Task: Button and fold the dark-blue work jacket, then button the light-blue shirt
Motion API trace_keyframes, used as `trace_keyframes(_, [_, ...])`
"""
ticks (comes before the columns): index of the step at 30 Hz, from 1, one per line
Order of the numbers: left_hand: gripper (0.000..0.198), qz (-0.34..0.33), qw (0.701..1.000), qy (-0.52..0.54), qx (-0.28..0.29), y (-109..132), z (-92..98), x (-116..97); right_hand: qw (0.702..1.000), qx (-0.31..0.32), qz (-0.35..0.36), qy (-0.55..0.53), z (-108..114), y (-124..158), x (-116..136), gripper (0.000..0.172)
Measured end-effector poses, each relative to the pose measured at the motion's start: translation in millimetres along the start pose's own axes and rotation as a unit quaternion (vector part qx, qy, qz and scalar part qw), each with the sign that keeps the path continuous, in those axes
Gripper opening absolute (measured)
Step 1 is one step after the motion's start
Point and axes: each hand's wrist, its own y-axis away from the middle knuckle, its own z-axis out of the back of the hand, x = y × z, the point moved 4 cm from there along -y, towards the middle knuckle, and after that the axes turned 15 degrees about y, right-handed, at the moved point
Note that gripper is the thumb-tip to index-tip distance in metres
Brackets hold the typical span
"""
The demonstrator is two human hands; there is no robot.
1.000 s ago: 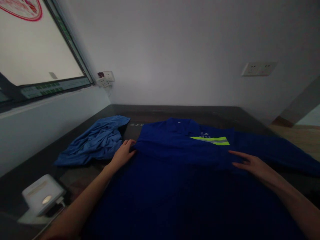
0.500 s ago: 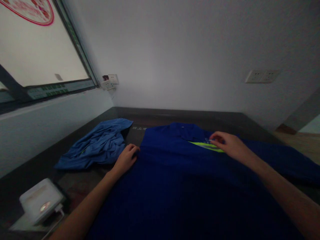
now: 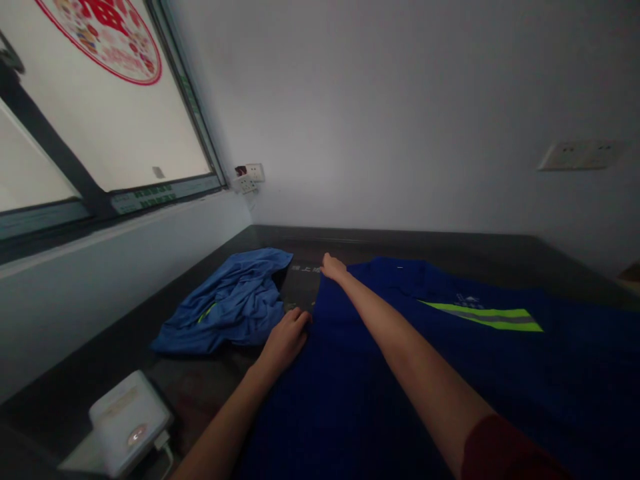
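Note:
A dark blue work shirt (image 3: pixel 380 373) lies spread over the dark table, its collar toward the wall. A yellow-green and grey reflective stripe (image 3: pixel 493 316) crosses its chest below some white lettering. My left hand (image 3: pixel 289 339) has its fingers curled onto the shirt's left edge. Farther up that edge, at the shoulder corner, my right hand (image 3: pixel 333 267) is closed on the cloth, the forearm reaching across the shirt. Left of both hands sits a crumpled lighter blue garment (image 3: pixel 233 303), touched by neither.
At the front left of the dark table (image 3: pixel 450 243) is a white box-shaped device (image 3: pixel 131 419) with a cable plugged in. A window (image 3: pixel 125 120) with a red round sticker fills the left side. Wall sockets (image 3: pixel 250 179) are behind, with another socket plate (image 3: pixel 575 155) at right.
My right hand has left the stripe area and crossed leftward to the shirt's shoulder corner. My left hand stays at the left edge. The view has turned slightly left.

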Motion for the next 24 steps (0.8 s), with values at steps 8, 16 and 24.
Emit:
trace_keyframes(8, [0.032, 0.039, 0.998, -0.008, 0.039, 2.0, 4.3, -2.4, 1.0, -0.016, -0.012, -0.005, -32.9, -14.4, 2.2, 0.024])
trace_keyframes(16, [0.032, 0.078, 0.993, 0.037, 0.079, 7.3, 8.9, 12.6, 0.996, -0.087, 0.015, 0.013, -43.0, -3.0, 10.5, 0.029])
trace_keyframes(24, [0.021, -0.003, 0.998, 0.008, -0.069, 3.8, 14.5, -9.3, 0.989, -0.143, 0.015, -0.021, -18.1, -4.2, -0.4, 0.028])
